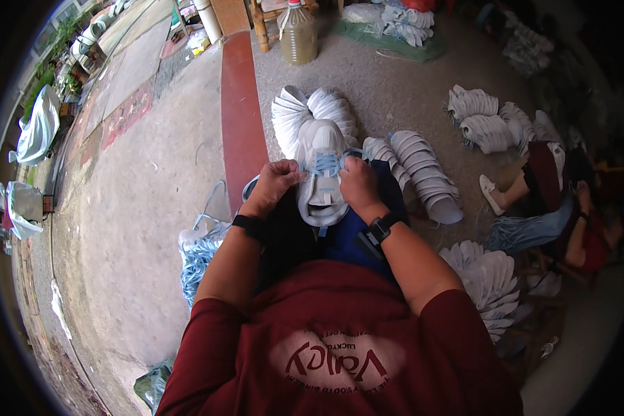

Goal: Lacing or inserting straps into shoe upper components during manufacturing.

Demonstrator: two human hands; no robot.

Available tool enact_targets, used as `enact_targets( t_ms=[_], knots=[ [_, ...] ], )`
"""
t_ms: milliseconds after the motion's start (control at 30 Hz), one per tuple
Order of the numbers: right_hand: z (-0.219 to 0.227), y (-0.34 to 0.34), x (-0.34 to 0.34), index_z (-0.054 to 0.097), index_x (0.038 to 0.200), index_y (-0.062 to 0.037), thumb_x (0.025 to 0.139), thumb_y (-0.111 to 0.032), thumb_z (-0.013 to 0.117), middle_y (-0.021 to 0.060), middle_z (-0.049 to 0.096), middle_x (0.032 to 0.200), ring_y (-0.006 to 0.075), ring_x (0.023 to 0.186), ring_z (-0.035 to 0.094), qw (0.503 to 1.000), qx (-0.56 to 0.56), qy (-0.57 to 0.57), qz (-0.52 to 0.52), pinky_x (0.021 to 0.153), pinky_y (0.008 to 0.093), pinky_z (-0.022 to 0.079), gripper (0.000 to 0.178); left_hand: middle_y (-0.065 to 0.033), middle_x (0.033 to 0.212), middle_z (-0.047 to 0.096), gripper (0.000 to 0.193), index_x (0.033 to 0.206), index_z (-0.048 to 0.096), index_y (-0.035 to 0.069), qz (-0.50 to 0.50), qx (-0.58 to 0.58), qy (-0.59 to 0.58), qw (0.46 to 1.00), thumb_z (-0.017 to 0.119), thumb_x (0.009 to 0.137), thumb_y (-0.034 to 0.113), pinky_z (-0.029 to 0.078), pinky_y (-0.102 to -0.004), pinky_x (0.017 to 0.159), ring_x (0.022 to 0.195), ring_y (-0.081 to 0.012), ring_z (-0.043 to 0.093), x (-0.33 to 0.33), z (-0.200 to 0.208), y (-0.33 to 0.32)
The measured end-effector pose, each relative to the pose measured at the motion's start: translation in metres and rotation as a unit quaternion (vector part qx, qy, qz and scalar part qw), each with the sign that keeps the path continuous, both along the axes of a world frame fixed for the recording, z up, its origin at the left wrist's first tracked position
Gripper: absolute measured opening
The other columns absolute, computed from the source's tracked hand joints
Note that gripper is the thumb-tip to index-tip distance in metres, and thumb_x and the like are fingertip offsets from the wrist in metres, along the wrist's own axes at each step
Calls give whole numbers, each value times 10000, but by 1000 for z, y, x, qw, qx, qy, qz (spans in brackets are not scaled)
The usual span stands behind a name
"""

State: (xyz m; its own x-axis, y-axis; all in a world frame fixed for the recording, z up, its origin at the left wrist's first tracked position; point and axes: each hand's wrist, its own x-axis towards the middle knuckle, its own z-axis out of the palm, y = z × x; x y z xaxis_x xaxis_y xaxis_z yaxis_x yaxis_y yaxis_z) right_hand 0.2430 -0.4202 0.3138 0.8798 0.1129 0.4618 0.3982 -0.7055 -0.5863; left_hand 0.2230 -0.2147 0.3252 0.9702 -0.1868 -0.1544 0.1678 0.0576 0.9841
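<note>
A white shoe upper (321,136) rests at my lap, its toe pointing away from me and its ankle opening toward me. A light blue shoelace (325,163) crosses its eyelet rows. At the left edge of the eyelets, my left hand (282,183) is closed in a pinch on the lace. My right hand (358,182) is closed at the opposite edge, with lace showing beside its fingers. Its fingertips are partly hidden. Beside my left forearm hangs a bundle of blue laces (200,267).
Stacked white uppers (333,107) stand just ahead, with more rows (423,170) to the right and a fanned pile (485,281) near my right elbow. A large plastic jug (298,36) stands farther off. Another person's leg (511,185) is at the right.
</note>
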Motion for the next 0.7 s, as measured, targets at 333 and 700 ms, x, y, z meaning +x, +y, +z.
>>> enact_targets(
  t_ms=[333,700],
  knots=[
    [9,0,-16,550,713,3,725,-170,628,195,569,684,349,669,584,997,54,58,-17,618,439,471,190,19,665,580,71,784,629,5,48,-46,15,998,641,799,73,398,-211,544,592,-54,487,-28,27,-22],
    [0,-12,-23,562,741,-5,779,-98,522,204,572,751,381,760,550,999,29,1,45,668,443,456,108,-132,752,646,118,802,656,53,-24,455,-313,833,600,747,141,496,-326,604,642,-222,629,-16,36,-69]
  ],
)
